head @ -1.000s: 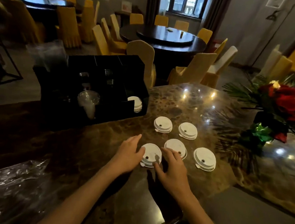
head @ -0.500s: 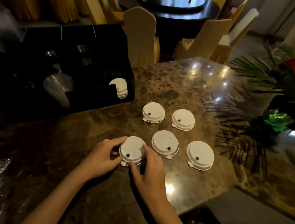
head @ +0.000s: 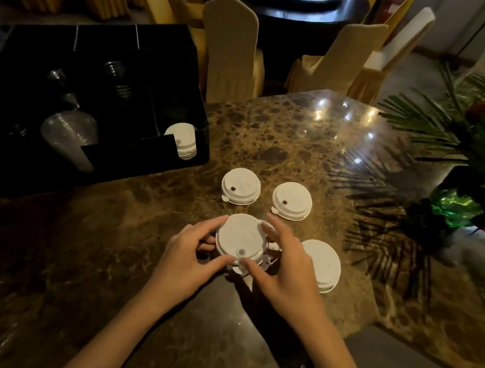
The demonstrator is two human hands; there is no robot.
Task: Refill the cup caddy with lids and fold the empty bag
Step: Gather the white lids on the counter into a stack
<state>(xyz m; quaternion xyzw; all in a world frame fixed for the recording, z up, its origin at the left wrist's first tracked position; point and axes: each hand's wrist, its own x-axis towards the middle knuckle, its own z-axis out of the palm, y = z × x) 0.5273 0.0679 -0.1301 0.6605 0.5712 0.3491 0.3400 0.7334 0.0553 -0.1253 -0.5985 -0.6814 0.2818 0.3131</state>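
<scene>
Over the marble table (head: 269,133), left hand (head: 183,256) and right hand (head: 284,263) pinch a lid (head: 241,238), flat, tab toward the person; chairs (head: 232,48) behind.

Lids (head: 291,200) on table (head: 283,134), right of caddy (head: 103,83)

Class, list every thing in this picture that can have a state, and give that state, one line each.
left hand: fingers curled round the held lid stack
right hand: fingers curled round the same stack
held lid stack: gripped between both hands, just above the table
far-left lid: flat on the table, untouched
far-right lid: flat on the table, untouched
near-right lid: flat on the table, partly behind the right hand
cup caddy: lid slot partly filled
</scene>
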